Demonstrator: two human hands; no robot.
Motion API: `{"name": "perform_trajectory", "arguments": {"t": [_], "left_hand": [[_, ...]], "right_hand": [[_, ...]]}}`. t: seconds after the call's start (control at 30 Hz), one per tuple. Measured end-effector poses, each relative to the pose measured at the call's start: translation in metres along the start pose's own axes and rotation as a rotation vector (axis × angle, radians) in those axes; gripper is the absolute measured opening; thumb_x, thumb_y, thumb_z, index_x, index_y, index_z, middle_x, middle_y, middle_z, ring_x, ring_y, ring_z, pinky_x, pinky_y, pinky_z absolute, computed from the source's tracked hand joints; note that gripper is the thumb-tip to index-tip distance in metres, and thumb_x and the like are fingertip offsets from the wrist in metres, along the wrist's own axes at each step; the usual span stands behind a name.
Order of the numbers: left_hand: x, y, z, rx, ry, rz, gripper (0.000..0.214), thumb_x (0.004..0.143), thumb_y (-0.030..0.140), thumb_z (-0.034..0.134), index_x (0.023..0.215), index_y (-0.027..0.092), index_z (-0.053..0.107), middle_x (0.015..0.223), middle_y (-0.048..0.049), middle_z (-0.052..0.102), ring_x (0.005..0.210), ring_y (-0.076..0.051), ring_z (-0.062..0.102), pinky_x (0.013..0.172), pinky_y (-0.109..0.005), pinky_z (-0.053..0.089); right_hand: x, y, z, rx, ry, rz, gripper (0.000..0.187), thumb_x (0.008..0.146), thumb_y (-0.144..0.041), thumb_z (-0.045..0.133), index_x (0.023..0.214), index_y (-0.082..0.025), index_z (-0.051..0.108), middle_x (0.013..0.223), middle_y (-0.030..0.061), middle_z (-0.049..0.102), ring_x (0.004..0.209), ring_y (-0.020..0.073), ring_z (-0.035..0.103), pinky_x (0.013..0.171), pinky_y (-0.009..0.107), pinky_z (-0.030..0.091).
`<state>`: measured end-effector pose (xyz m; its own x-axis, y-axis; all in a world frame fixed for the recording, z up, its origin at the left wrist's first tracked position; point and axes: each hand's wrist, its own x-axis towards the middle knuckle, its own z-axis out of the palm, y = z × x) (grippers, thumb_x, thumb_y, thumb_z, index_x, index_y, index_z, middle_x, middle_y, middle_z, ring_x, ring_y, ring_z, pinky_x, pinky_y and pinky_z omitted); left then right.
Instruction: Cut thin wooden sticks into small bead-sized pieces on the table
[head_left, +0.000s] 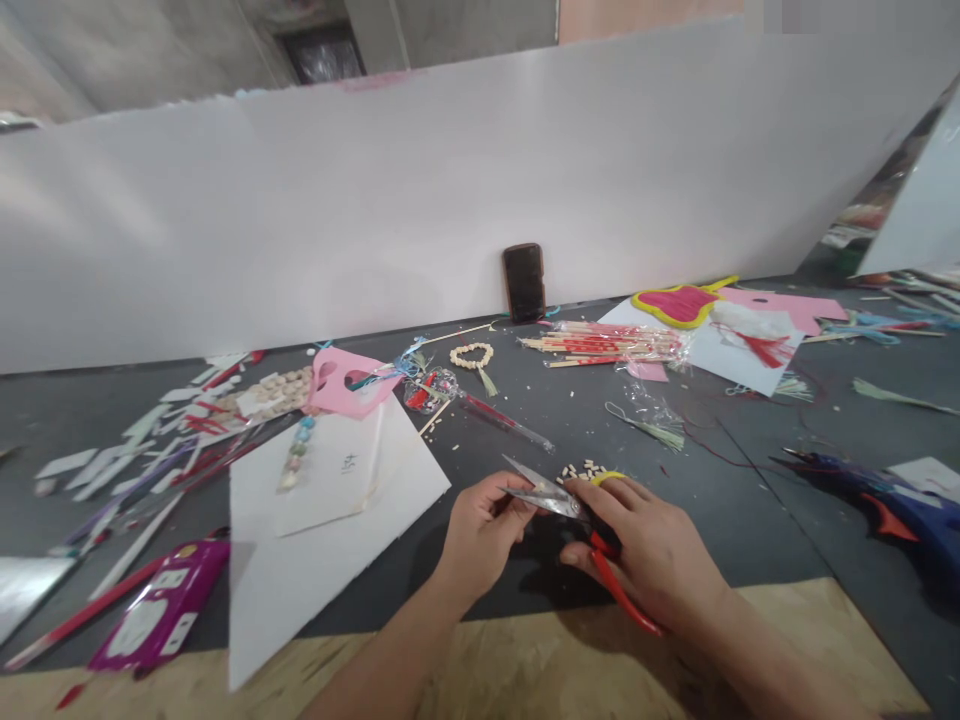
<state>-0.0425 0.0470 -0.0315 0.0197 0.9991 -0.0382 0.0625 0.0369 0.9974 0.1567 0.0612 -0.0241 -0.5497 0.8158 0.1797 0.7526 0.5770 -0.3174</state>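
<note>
My right hand (652,535) grips a pair of scissors (555,500) by its red handles, with the blades parted and pointing left. Close to the blades, my left hand (480,535) has its thumb and fingers pinched together. Whatever small thing lies in that pinch, partly between the blades, is too small to make out. Just beyond the scissors lies a little heap of short cut pieces (585,468), pale with dark sides. A yellow rim (609,477) shows behind my right fingers.
A phone (523,283) leans on the white board (375,220). Bundled sticks (607,343), a beaded bracelet (472,356) and a tassel (660,432) lie ahead. White sheets (315,580) and a purple packet (161,605) are left; a blue glue gun (862,505) is right.
</note>
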Motion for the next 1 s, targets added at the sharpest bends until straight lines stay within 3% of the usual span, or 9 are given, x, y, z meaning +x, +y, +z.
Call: {"name": "perform_trajectory", "arguments": {"t": [0.27, 0.47, 0.63, 0.87, 1.0], "left_hand": [[0.000, 0.007, 0.001, -0.017, -0.018, -0.045, 0.019, 0.078, 0.032, 0.063, 0.069, 0.015, 0.063, 0.054, 0.0008, 0.059, 0.044, -0.008, 0.044, 0.045, -0.018, 0.036], [0.000, 0.001, 0.001, -0.004, -0.066, -0.040, 0.022, 0.083, 0.033, 0.058, 0.075, 0.014, 0.064, 0.067, -0.0034, 0.065, 0.046, -0.007, 0.045, 0.046, -0.018, 0.036], [-0.002, -0.001, 0.002, 0.000, -0.054, 0.006, 0.028, 0.084, 0.038, 0.057, 0.073, 0.014, 0.065, 0.065, -0.0018, 0.061, 0.047, -0.008, 0.046, 0.045, -0.019, 0.035], [-0.001, 0.003, 0.000, 0.019, 0.022, 0.025, 0.023, 0.081, 0.036, 0.062, 0.073, 0.015, 0.066, 0.064, -0.0013, 0.062, 0.050, -0.009, 0.045, 0.047, -0.019, 0.033], [-0.004, 0.008, -0.003, 0.056, 0.065, 0.055, 0.022, 0.080, 0.034, 0.062, 0.069, 0.015, 0.065, 0.058, 0.0014, 0.056, 0.050, -0.009, 0.040, 0.048, -0.020, 0.031]], "right_hand": [[0.001, -0.002, -0.005, -0.008, -0.017, -0.010, 0.062, 0.077, -0.063, 0.056, 0.124, -0.022, 0.053, 0.105, 0.0119, 0.064, 0.099, 0.0287, 0.055, 0.073, 0.041, 0.052], [-0.003, 0.004, 0.006, -0.048, 0.030, -0.045, 0.049, 0.087, -0.053, 0.050, 0.123, -0.020, 0.054, 0.104, 0.0114, 0.067, 0.088, 0.0237, 0.064, 0.070, 0.034, 0.053], [-0.005, 0.004, 0.008, -0.046, 0.045, -0.051, 0.047, 0.089, -0.052, 0.045, 0.120, -0.018, 0.057, 0.097, 0.0122, 0.070, 0.079, 0.0237, 0.068, 0.065, 0.034, 0.054], [-0.004, -0.003, -0.002, 0.082, -0.009, 0.004, 0.041, 0.088, -0.044, 0.052, 0.121, -0.022, 0.056, 0.101, 0.0099, 0.070, 0.086, 0.0228, 0.068, 0.071, 0.032, 0.053], [-0.006, -0.013, -0.014, 0.297, -0.155, 0.065, 0.033, 0.089, -0.042, 0.050, 0.117, -0.025, 0.057, 0.089, 0.0017, 0.072, 0.074, 0.0169, 0.068, 0.062, 0.024, 0.051]]}}
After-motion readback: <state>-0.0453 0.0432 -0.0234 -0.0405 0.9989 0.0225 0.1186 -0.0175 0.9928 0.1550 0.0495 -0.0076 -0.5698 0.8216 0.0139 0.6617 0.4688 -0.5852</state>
